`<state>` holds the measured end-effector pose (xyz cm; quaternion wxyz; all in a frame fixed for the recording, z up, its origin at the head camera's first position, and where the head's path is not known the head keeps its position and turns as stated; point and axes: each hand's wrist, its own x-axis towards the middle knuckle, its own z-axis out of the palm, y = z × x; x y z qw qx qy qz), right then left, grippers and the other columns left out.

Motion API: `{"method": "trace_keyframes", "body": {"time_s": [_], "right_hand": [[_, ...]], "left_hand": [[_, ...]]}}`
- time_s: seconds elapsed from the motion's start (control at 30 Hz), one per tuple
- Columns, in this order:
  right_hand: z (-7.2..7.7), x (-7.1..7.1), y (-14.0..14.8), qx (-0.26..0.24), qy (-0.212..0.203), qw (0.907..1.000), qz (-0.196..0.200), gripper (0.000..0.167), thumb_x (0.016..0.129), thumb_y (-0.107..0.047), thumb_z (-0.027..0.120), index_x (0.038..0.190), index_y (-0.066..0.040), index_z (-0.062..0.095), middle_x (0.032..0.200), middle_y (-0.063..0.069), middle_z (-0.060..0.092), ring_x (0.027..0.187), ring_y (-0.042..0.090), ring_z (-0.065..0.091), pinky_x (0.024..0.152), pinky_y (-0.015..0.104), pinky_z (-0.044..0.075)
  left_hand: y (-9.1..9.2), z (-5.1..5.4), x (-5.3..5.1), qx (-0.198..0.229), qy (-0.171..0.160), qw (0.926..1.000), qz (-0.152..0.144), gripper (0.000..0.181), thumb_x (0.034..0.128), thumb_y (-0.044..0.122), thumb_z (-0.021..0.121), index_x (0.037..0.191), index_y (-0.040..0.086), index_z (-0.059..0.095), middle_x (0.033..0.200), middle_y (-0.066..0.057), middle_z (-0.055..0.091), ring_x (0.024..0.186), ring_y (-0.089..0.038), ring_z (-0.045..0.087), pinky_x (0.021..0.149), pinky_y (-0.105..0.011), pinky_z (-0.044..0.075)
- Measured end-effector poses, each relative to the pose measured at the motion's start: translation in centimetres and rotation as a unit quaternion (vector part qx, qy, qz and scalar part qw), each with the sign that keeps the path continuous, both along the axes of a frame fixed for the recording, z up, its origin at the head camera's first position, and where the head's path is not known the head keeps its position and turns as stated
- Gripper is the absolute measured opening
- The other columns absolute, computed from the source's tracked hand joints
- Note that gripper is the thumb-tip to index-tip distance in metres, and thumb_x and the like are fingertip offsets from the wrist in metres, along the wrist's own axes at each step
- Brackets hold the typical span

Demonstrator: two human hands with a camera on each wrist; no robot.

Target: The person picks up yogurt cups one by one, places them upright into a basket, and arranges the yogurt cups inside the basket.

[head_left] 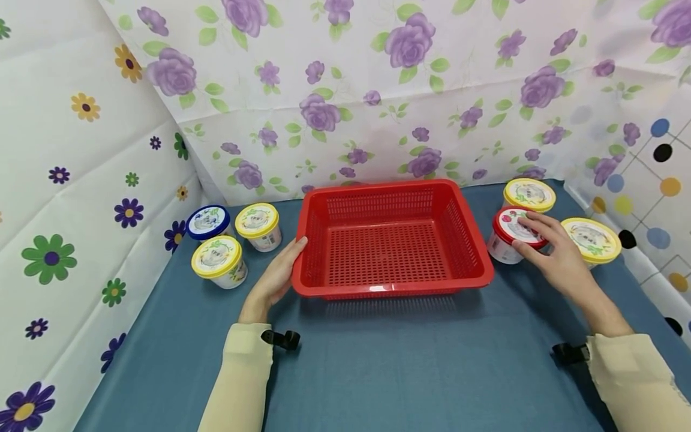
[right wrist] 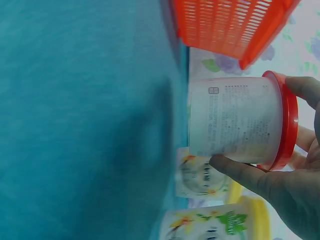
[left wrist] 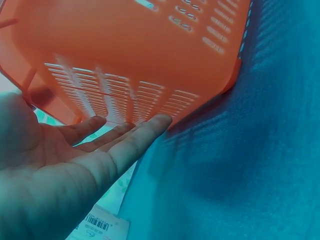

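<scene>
A red plastic basket (head_left: 388, 289) with slotted walls stands in the middle of the table in the head view. My left hand (head_left: 275, 276) holds its left side, thumb over the rim and fingers (left wrist: 142, 137) along the outer wall. Right of the basket is a white tub with a red lid (head_left: 505, 251). My right hand (head_left: 564, 264) grips this tub near the lid, with printed text on its side (right wrist: 232, 117) facing the right wrist camera. Whether the tub's base touches the table cannot be told.
Beside the right hand are two yellow-lidded tubs, one behind (head_left: 530, 193) and one to the right (head_left: 591, 241). Left of the basket stand a blue-lidded tub (head_left: 207, 222) and two yellow-lidded tubs (head_left: 258, 221). Flowered sheets (head_left: 345, 120) wall the blue table (head_left: 410, 372) at back and sides.
</scene>
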<state>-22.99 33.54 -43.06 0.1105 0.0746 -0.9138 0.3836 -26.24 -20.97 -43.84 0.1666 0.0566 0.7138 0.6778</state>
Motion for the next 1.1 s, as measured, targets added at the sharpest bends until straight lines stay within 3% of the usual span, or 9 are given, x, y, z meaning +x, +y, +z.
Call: {"method": "trace_keyframes", "body": {"time_s": [0.07, 0.17, 0.33, 0.53, 0.8, 1.1], "right_hand": [[0.7, 0.2, -0.2, 0.000, 0.009, 1.0000, -0.001, 0.062, 0.102, -0.027, 0.069, 0.156, -0.007, 0.047, 0.163, 0.018, 0.032, 0.140, 0.042, 0.030, 0.100, 0.038, 0.043], [1.6, 0.5, -0.5, 0.000, 0.023, 0.9997, -0.001, 0.061, 0.101, -0.026, 0.071, 0.155, -0.008, 0.049, 0.163, 0.014, 0.034, 0.137, 0.035, 0.032, 0.087, 0.015, 0.038], [3.1, 0.9, -0.8, -0.007, 0.030, 0.9995, 0.002, 0.061, 0.100, -0.025, 0.072, 0.155, -0.011, 0.050, 0.164, 0.009, 0.033, 0.140, 0.032, 0.030, 0.081, 0.001, 0.034], [5.0, 1.1, -1.2, -0.004, 0.052, 0.9986, 0.004, 0.061, 0.099, -0.021, 0.073, 0.155, -0.011, 0.051, 0.164, 0.008, 0.033, 0.147, 0.034, 0.027, 0.082, -0.003, 0.034], [7.2, 0.5, -1.8, -0.006, 0.076, 0.9970, 0.014, 0.061, 0.099, -0.018, 0.073, 0.156, -0.017, 0.051, 0.164, 0.003, 0.035, 0.130, 0.007, 0.033, 0.080, 0.000, 0.037], [8.9, -1.1, -3.4, 0.011, 0.064, 0.9973, 0.033, 0.063, 0.099, -0.025, 0.074, 0.157, -0.024, 0.049, 0.166, -0.001, 0.033, 0.147, 0.033, 0.029, 0.080, -0.001, 0.035]], "left_hand": [[0.1, 0.1, 0.0, 0.006, 0.004, 1.0000, -0.002, 0.068, 0.1085, 0.055, 0.045, 0.163, 0.017, 0.030, 0.141, -0.026, 0.057, 0.116, -0.036, 0.064, 0.088, -0.035, 0.059], [0.1, 0.2, -0.1, 0.009, 0.009, 0.9999, -0.005, 0.066, 0.1089, 0.055, 0.044, 0.161, 0.016, 0.031, 0.141, -0.026, 0.057, 0.116, -0.037, 0.064, 0.088, -0.035, 0.060], [0.1, 0.2, -0.3, 0.007, 0.013, 0.9999, -0.007, 0.066, 0.1089, 0.055, 0.044, 0.160, 0.016, 0.033, 0.141, -0.026, 0.056, 0.114, -0.035, 0.065, 0.088, -0.036, 0.060], [0.2, 0.3, -0.3, 0.011, 0.015, 0.9998, -0.011, 0.064, 0.1092, 0.053, 0.045, 0.160, 0.015, 0.033, 0.141, -0.025, 0.056, 0.118, -0.037, 0.063, 0.089, -0.035, 0.059], [0.2, 0.1, -0.2, 0.009, 0.010, 0.9999, -0.008, 0.064, 0.1091, 0.054, 0.044, 0.160, 0.016, 0.033, 0.140, -0.025, 0.057, 0.115, -0.035, 0.064, 0.087, -0.035, 0.060], [0.0, -0.1, 0.0, 0.004, 0.004, 1.0000, -0.002, 0.067, 0.1084, 0.056, 0.044, 0.161, 0.018, 0.032, 0.139, -0.025, 0.058, 0.111, -0.030, 0.066, 0.087, -0.034, 0.059]]}}
